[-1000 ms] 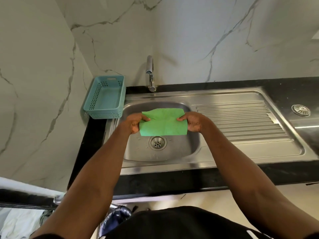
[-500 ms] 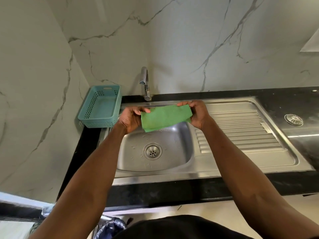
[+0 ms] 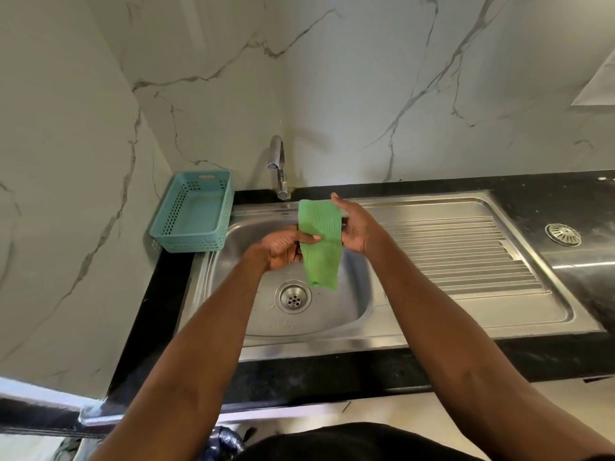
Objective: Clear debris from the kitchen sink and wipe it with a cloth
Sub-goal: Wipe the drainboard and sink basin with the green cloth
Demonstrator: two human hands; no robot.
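Marble-walled kitchen, cloth [image 3: 321,244] being readied over the sink [image 3: 332,337].
Its long axis is hanging upright above the basin; it is being pinched by the left hand [image 3: 283,247] while being steadied by the right hand [image 3: 354,227].

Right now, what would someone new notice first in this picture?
A bright green cloth hangs lengthwise over the steel sink, pinched by the left hand, with the right hand at its right edge. A teal basket sits on the counter left of the tap.
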